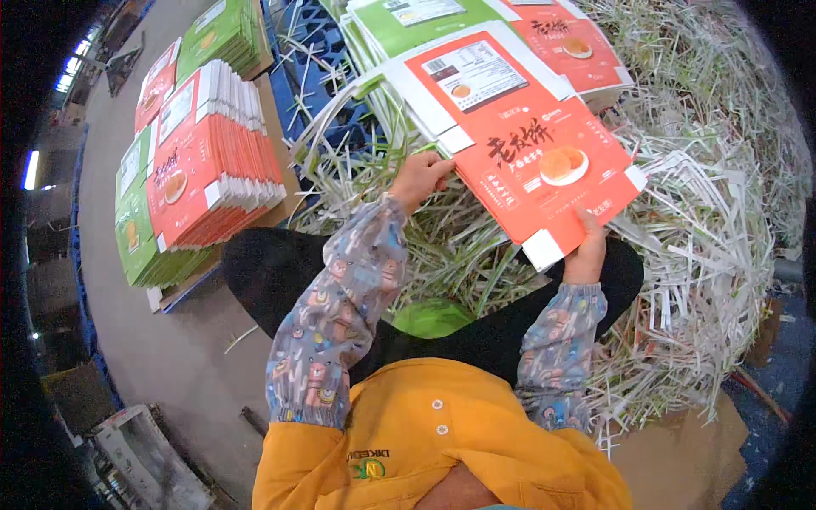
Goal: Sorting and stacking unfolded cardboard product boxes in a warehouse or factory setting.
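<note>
In front of me lies a red flat box blank point(531, 183) with white flaps and a picture of round pastries, the top one of a thin stack. My right hand point(586, 251) grips its near right corner, thumb on the face and fingers hidden beneath. My left hand point(419, 178) is closed at the left edge, fingers curled against the blanks beside a white flap; how much it pinches is partly hidden. Under and beyond them, green and white box blanks point(374, 38) are piled, with another red blank point(565, 47) at the far right.
Shredded paper strips point(688, 280) heap up on the right and under the blanks. At left, stacks of red blanks point(225, 161) and green blanks point(136, 212) stand on cardboard over a pallet. A blue plastic pallet point(319, 64) shows behind. A grey machine part point(144, 450) sits lower left.
</note>
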A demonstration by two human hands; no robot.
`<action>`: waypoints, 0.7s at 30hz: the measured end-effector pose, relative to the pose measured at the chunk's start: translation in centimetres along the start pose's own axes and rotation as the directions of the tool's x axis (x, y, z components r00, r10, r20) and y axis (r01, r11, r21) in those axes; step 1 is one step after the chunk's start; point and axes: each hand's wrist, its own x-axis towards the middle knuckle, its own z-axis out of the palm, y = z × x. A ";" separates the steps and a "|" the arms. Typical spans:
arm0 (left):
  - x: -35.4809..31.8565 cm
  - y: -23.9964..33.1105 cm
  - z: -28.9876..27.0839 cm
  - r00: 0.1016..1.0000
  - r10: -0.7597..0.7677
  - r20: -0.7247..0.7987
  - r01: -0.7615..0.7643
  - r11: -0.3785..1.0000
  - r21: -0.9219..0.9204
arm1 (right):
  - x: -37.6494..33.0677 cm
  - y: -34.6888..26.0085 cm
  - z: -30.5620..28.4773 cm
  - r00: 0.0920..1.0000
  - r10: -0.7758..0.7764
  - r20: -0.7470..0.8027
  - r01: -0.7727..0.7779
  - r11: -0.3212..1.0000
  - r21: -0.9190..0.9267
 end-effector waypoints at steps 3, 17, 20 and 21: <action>0.4 -1.6 -1.7 0.980 -0.045 0.195 0.128 0.888 -0.441 | 0.3 -0.5 -0.9 0.996 0.077 -0.042 -0.075 0.996 0.045; 1.1 0.7 -12.2 0.688 0.408 -0.600 -0.025 0.840 0.542 | -2.3 -3.8 1.5 0.997 -0.016 0.079 0.023 0.995 -0.095; 3.4 0.0 -8.8 0.812 0.412 -0.412 0.052 0.653 0.756 | -3.4 -4.0 2.1 0.990 -0.031 0.137 0.044 0.995 -0.092; 4.2 -0.7 -7.7 0.801 0.424 -0.423 0.048 0.659 0.751 | -3.6 -4.1 2.0 0.990 -0.036 0.135 0.049 0.994 -0.094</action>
